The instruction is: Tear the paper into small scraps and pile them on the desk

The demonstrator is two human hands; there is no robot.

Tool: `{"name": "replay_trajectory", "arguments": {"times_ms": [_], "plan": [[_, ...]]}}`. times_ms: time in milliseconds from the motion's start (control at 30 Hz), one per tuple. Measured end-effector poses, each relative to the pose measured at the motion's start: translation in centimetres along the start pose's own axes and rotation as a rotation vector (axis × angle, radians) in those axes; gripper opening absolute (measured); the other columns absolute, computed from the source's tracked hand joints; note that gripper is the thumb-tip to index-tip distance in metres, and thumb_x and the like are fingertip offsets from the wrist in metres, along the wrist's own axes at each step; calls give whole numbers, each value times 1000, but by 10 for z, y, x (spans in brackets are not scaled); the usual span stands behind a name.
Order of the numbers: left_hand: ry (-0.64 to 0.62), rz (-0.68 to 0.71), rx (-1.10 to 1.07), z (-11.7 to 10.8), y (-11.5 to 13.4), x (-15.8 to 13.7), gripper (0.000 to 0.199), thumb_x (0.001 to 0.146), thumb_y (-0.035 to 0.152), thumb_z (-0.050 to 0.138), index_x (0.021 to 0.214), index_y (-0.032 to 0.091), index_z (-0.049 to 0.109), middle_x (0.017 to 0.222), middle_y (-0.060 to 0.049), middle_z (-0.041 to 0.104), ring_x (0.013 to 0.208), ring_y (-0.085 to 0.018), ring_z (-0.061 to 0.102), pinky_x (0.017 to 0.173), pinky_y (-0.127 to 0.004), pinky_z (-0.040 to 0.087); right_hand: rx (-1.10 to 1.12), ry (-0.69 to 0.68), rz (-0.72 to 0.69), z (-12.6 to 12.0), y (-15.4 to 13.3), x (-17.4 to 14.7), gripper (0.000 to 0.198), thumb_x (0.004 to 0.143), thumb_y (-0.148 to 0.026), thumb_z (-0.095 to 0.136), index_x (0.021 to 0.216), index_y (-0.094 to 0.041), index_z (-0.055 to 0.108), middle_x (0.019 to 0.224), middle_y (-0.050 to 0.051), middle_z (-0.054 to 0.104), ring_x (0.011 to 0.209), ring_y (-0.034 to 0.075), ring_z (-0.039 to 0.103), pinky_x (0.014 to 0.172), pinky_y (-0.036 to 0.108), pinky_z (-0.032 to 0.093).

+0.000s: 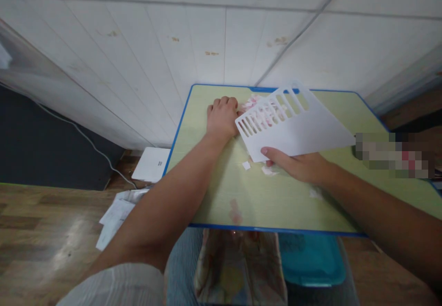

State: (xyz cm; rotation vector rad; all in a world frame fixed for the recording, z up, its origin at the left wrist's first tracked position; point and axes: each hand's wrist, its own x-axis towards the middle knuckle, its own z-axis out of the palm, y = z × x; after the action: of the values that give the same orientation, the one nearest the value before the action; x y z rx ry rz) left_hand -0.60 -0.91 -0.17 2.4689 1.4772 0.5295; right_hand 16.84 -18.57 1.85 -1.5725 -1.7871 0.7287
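Note:
My right hand (299, 165) grips a white sheet (297, 133) along its near edge, thumb on top. A row of cut-out slots, graded in size, runs along the sheet's far left side. The sheet is held tilted above the table, partly over a heap of pink and white paper scraps (253, 102). Beside the heap on its left, my left hand (223, 114) rests on the tabletop, knuckles up and fingers curled under. Its fingertips are hidden, so whatever they may hold does not show. A small white paper square (246, 165) lies near my right thumb.
The table (214, 200) has a pale green top and blue rim, against a white panelled wall (207, 34). Below its front edge are a bag (241, 269) and a teal container (312, 260). A white flat device (151, 164) and papers (117, 214) lie at left.

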Motion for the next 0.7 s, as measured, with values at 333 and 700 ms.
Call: {"name": "replay_trajectory", "arguments": {"times_ms": [333, 700], "plan": [[57, 32, -44, 9, -4, 2, 22, 115, 25, 67, 135, 25, 74, 152, -17, 74, 152, -43, 60, 131, -61, 50, -69, 5, 27, -1, -5, -2, 46, 106, -53, 71, 63, -36, 74, 79, 5, 83, 92, 38, 82, 111, 58, 63], [74, 28, -91, 19, -7, 12, 18, 117, 28, 68, 132, 22, 75, 149, -17, 74, 155, -45, 59, 134, -67, 47, -70, 17, -8, -8, -3, -5, 39, 99, -62, 83, 69, -37, 78, 88, 7, 85, 105, 40, 81, 97, 53, 69]]}}
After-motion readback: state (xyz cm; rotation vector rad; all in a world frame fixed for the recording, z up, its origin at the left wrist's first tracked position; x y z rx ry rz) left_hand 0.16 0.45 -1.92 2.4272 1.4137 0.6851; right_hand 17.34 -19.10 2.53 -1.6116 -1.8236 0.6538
